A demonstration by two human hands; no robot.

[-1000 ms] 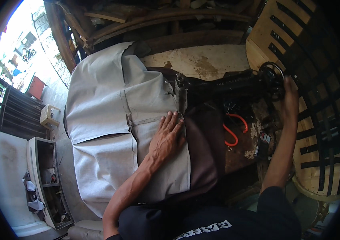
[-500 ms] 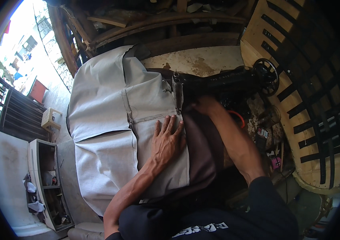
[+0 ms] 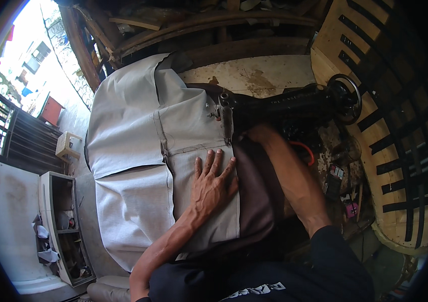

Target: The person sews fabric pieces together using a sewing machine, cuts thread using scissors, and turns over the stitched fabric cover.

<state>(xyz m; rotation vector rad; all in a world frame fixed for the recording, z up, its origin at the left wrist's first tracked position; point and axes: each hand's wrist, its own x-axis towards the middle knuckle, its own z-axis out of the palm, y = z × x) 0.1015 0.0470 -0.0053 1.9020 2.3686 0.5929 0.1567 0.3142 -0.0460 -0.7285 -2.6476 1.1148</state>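
Observation:
A large pale grey cloth [image 3: 128, 194], pieced together with raised seams, spreads over the work surface from the left up to the sewing machine. My left hand [image 3: 210, 183] lies flat on it, fingers spread, just below a horizontal seam. The black sewing machine [image 3: 284, 106] stands beyond, its needle end over the cloth's right edge and its handwheel [image 3: 346, 99] at the right. Dark brown fabric [image 3: 256, 189] shows along the cloth's right side. My right hand [image 3: 260, 134] reaches under the machine's arm at that fabric; shadow hides its fingers.
A wooden frame with black webbing [image 3: 375, 146] leans on the right. Small items, including a pink object [image 3: 351, 210], lie near it. Left are an open grey cabinet [image 3: 60, 229] and a small pale stool [image 3: 68, 145]. Old wooden framing [image 3: 214, 32] stands behind.
My left hand now sits slightly lower relative to the seam, its fingers spread wider. My right hand stays beneath the machine's arm. The whole view has shifted a little.

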